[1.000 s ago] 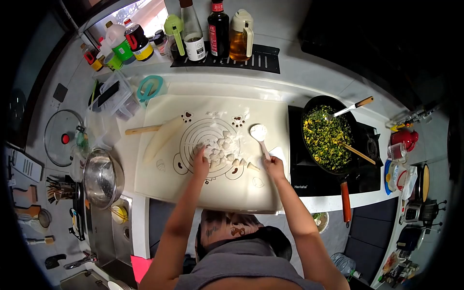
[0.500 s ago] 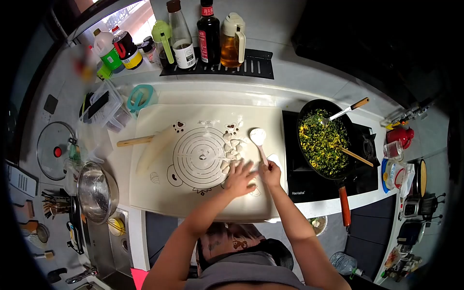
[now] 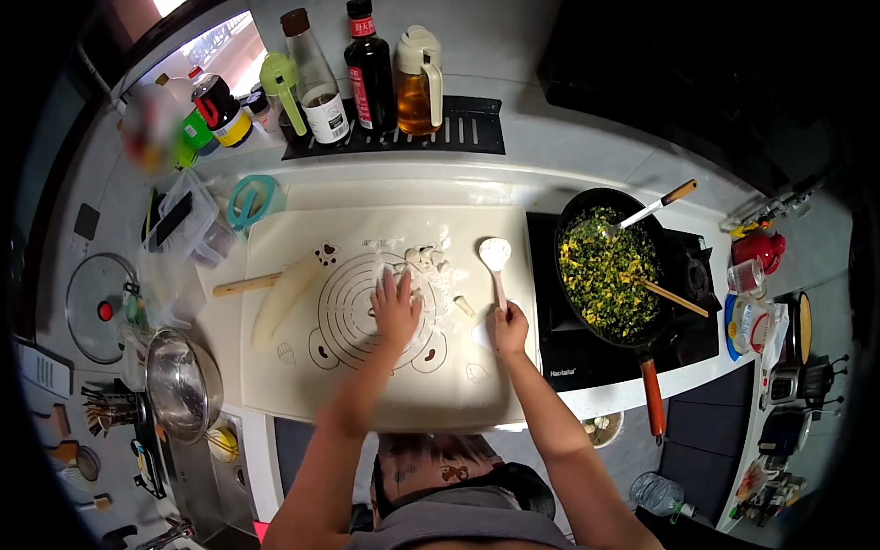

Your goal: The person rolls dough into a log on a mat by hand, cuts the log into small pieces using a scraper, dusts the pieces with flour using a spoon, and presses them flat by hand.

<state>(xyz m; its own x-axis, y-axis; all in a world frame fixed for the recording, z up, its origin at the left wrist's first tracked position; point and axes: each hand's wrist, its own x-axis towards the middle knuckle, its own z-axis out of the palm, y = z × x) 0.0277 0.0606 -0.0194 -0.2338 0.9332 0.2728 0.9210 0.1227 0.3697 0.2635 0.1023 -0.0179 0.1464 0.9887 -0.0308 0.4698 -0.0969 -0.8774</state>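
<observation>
My right hand [image 3: 511, 330] is closed around the handle of a spoon [image 3: 496, 266], whose bowl holds white flour. A flat white object [image 3: 485, 337], its kind unclear, lies beside that hand. My left hand [image 3: 396, 310] is over the printed circles of a pale pastry mat [image 3: 367, 403], palm down with the fingers stretched out. White flour lies around its fingertips. Just beyond them sit several small dough pieces [image 3: 425, 258] in a cluster, and a single dough piece [image 3: 464, 305] lies apart, between my two hands. A long pale dough roll [image 3: 282, 298] rests at the mat's left side.
A wooden stick [image 3: 246, 284] pokes out beside the dough roll. On the right, a pan [image 3: 652, 390] of chopped greens and yellow bits stands on the black cooktop [image 3: 587, 362]. Bottles [image 3: 370, 73] line the back rack. A steel bowl [image 3: 183, 376] is at the left.
My left hand has moved left and away from me, from beside the dough pieces onto the circles. The dough pieces are now bunched farther back, with one apart. My right hand still holds the spoon.
</observation>
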